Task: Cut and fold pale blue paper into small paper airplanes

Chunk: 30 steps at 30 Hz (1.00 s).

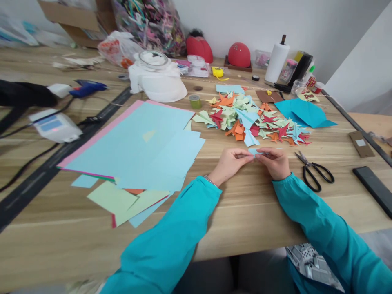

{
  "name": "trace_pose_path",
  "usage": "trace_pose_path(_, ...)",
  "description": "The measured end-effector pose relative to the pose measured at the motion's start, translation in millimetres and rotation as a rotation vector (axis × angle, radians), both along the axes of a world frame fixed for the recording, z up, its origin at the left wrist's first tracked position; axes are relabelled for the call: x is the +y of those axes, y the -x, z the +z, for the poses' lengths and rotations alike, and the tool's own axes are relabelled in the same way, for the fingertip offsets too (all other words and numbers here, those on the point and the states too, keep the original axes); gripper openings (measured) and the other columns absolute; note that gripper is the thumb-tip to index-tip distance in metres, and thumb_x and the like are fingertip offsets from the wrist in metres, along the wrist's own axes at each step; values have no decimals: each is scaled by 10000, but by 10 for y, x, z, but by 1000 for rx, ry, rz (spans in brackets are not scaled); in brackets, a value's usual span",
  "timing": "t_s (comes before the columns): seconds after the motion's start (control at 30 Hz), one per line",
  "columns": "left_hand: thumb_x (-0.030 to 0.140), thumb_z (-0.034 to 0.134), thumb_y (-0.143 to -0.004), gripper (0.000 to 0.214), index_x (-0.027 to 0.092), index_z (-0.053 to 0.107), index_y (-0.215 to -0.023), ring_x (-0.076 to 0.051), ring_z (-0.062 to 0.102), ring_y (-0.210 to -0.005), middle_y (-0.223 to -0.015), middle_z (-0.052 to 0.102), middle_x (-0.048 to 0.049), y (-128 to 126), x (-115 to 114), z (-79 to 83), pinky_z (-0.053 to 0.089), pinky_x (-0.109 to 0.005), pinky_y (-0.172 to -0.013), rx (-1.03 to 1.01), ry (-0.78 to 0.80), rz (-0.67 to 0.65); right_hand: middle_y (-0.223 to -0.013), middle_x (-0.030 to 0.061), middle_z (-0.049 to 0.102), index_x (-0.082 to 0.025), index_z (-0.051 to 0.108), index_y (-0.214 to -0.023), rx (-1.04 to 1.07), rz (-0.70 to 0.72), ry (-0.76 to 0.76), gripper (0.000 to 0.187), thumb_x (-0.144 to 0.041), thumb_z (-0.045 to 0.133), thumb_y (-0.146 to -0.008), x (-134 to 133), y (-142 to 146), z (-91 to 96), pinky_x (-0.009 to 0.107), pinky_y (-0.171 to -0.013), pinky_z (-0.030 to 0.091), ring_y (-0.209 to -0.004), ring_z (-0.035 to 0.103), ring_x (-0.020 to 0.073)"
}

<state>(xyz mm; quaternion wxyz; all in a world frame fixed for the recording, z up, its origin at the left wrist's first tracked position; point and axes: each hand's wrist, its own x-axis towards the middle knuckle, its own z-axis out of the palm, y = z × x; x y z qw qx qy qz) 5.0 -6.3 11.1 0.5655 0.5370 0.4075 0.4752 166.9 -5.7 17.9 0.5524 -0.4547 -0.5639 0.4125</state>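
Both my hands meet on a small light blue piece of paper lying on the wooden table. My left hand pinches its left side with closed fingers. My right hand presses and pinches its right side. Just beyond them lies a pile of folded paper shapes in green, orange, red and blue. Teal sleeves cover both my arms.
Large light blue sheets with green scraps lie to the left. Black scissors and a black flat bar lie to the right. A white dome-shaped object, a glue gun, a paper towel roll and a blue folded sheet stand farther back.
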Motion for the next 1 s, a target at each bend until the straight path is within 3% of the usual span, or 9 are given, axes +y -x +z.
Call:
trace_pose_path(0.3,299,758,-629,170,166,717,-727,-179,667,-734,-758,724,-43,2,-1,17,536,-307,-731,24,-50,17,-603,-7,688,-225,720,-722,35,63,69,271,-349,836,-511,8,3,14,307,-569,519,-563,630,155)
trace_pose_path(0.7,317,726,-664,198,142,687,-748,-167,656,-670,-687,700,-50,-17,-11,14,512,-296,-684,13,39,0,-610,-6,684,-240,715,-654,-49,16,-18,216,-381,822,-530,6,5,-8,297,-553,497,-569,595,145)
trace_pose_path(1.0,303,786,-605,349,161,499,-745,-123,635,-538,-594,629,29,-32,4,37,471,-224,-542,-140,62,11,-624,3,686,-235,722,-682,-35,67,-10,211,-362,823,-546,-2,7,-11,293,-552,482,-570,587,141)
